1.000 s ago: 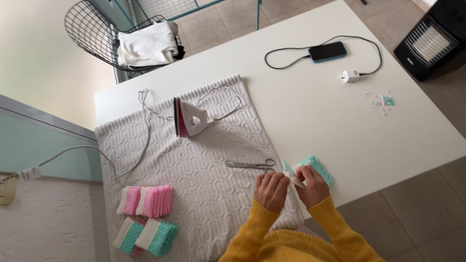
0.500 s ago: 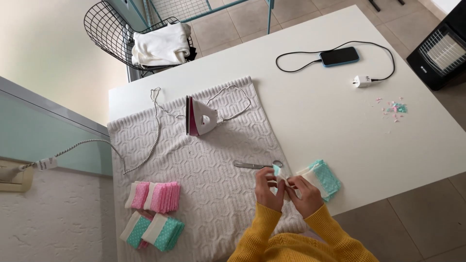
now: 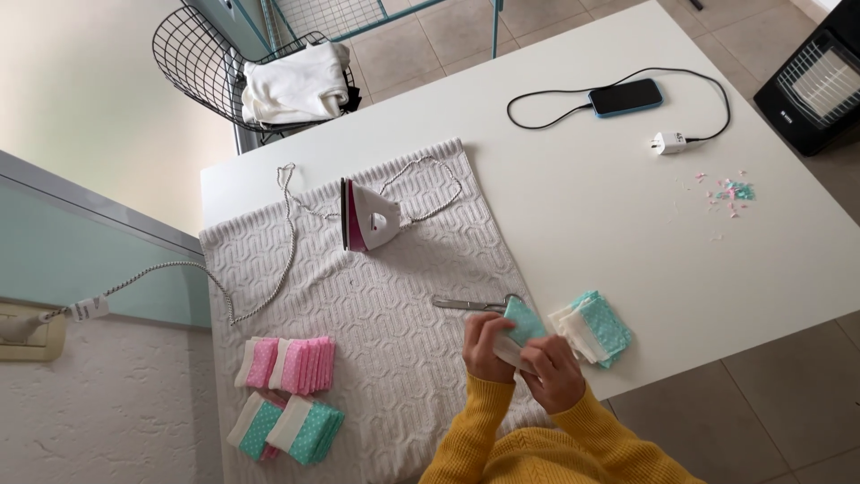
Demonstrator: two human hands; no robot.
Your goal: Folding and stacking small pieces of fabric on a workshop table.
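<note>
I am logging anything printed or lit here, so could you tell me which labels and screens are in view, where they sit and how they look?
Phone: far side of the white table, dark rectangular screen, blue edge, black cable attached.
Tag: small white label on the iron's cord, near the wall socket at left.
No packages or signs.

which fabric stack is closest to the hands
The teal dotted stack at the table's near edge, just right of the right hand; the pink and other teal stacks lie far left.

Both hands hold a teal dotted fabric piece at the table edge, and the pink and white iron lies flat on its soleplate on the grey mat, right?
Not quite. The head view shows the pink and white iron standing on its heel; the rest holds.
</note>
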